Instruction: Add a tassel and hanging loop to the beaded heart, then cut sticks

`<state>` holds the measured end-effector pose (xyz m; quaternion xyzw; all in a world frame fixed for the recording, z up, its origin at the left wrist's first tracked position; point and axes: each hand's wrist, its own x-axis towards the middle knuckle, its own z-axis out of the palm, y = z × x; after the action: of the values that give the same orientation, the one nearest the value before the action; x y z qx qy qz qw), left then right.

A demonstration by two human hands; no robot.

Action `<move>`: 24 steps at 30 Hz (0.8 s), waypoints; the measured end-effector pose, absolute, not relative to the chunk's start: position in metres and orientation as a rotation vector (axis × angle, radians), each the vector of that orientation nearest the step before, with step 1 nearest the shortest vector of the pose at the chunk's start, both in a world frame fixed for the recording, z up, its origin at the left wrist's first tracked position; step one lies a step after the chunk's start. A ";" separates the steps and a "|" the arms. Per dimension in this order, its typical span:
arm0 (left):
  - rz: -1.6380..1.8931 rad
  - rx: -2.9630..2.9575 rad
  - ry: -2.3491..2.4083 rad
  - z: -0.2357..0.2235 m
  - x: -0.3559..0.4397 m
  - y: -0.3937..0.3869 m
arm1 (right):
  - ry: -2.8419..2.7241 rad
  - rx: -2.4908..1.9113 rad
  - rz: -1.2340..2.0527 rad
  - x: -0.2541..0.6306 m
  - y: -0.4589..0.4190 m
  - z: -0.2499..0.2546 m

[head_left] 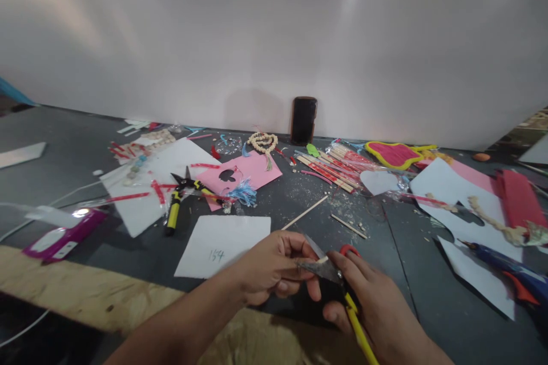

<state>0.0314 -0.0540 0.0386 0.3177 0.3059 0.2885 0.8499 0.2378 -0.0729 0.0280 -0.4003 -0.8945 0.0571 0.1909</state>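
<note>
Curling round the scissors (331,272), blades parted, goes the right hand (374,291); left hand (278,268) nearly closed, fingertips pinching a pale piece (322,260); beyond them, a thin stick (306,211), then the phone (303,120).

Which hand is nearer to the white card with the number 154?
Left. The left hand is just beside the card's right edge; the right hand is farther right, holding the scissors.

Bare hands (272,268) and forearms (194,316) (slim).
</note>
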 end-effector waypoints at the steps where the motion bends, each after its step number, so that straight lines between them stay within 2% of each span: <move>1: 0.608 0.670 0.640 0.038 0.032 -0.054 | -2.508 -1.139 0.165 0.237 -0.074 0.027; 6: 0.612 0.665 0.651 0.040 0.035 -0.055 | -2.473 -1.222 0.254 0.235 -0.078 0.029; 12: 0.788 0.786 0.818 0.035 0.044 -0.055 | -2.455 -1.377 0.395 0.236 -0.073 0.027; 19: 0.849 0.908 0.915 0.036 0.045 -0.057 | -2.441 -1.373 0.453 0.238 -0.071 0.026; 24: 0.770 0.813 0.891 0.044 0.039 -0.059 | -2.440 -1.304 0.514 0.235 -0.075 0.039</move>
<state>0.0386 -0.0595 0.0440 0.3725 0.4084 0.3529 0.7549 0.2354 -0.0746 0.0391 -0.4571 -0.8555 0.1802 0.1632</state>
